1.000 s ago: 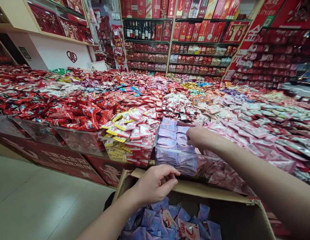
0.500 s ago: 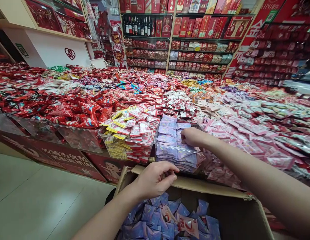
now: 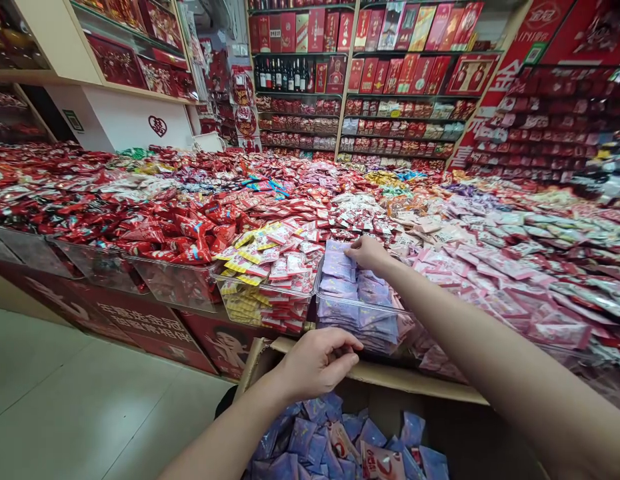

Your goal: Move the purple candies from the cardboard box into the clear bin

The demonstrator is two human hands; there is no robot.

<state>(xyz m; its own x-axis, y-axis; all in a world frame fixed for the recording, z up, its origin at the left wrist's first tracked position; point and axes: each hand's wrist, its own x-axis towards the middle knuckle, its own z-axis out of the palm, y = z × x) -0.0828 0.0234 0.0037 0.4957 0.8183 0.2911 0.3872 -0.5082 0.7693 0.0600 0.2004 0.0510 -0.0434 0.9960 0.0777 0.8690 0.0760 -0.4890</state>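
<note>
Purple candy packets (image 3: 339, 288) stand stacked in two rows inside a clear plastic bin (image 3: 363, 308) in front of me. My right hand (image 3: 369, 253) reaches over the bin's far end, fingertips pinched at a purple packet at the back of the rows; the fingers partly hide it. My left hand (image 3: 320, 360) hovers over the near flap of a cardboard box (image 3: 390, 379), fingers loosely curled and thumb apart, with nothing visible in it. Inside the box lie many loose purple packets (image 3: 305, 437) and a few pink-and-red ones (image 3: 383, 461).
Left of the bin is another with yellow and white-red packets (image 3: 270, 257), then red packets (image 3: 190, 230). Pink packets (image 3: 500, 273) pile up on the right. Shelves with bottles (image 3: 285, 75) and red boxes (image 3: 413, 75) stand behind. Tiled floor (image 3: 55, 393) lies at lower left.
My right hand has moved from the right row of purple packets to the far end of the bin. The left hand keeps its pose over the box. The view has tilted up slightly.
</note>
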